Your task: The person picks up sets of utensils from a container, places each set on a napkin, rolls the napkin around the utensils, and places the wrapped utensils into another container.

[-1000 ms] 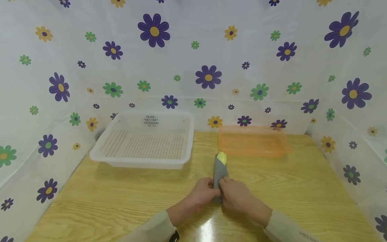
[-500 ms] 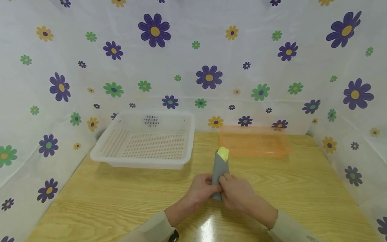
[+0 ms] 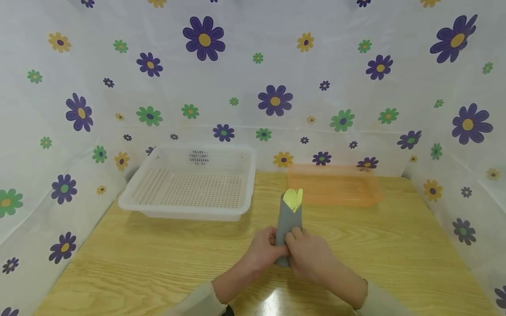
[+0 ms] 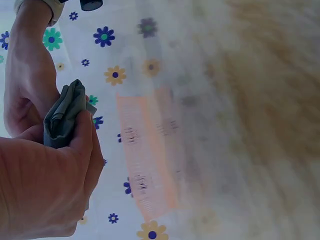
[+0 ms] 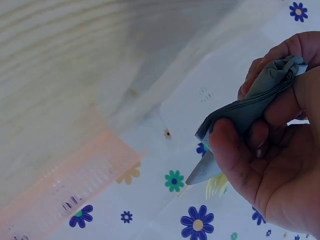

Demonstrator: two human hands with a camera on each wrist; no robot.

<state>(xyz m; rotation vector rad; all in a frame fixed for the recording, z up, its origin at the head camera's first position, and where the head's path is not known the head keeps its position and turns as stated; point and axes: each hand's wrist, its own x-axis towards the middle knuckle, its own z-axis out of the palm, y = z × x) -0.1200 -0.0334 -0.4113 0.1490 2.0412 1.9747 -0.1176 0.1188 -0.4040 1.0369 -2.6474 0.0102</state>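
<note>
A grey cloth napkin (image 3: 289, 226) is rolled around yellow cutlery. From its upper end show a yellow spoon (image 3: 291, 198) and a second yellow tip beside it; in the right wrist view, yellow fork tines (image 5: 216, 185) stick out past a cloth corner. My left hand (image 3: 262, 251) grips the roll's left side low down, thumb across the front. On the right side my right hand (image 3: 310, 253) pinches the cloth with curled fingers. Both hands meet near the lower end, whose folded layers (image 4: 62, 115) show in the left wrist view. The cutlery handles are hidden inside.
A white perforated basket (image 3: 189, 215) stands at the back left of the wooden table (image 3: 158, 259). An orange basket (image 3: 336, 199) lies at the back right, just beyond the roll. Flower-patterned sheeting (image 3: 237, 74) encloses the back and sides.
The roll's top end has tipped up and slightly rightward, so more yellow shows, including a second tip beside the spoon. Both hands keep their grip, and the right arm has shifted slightly right.
</note>
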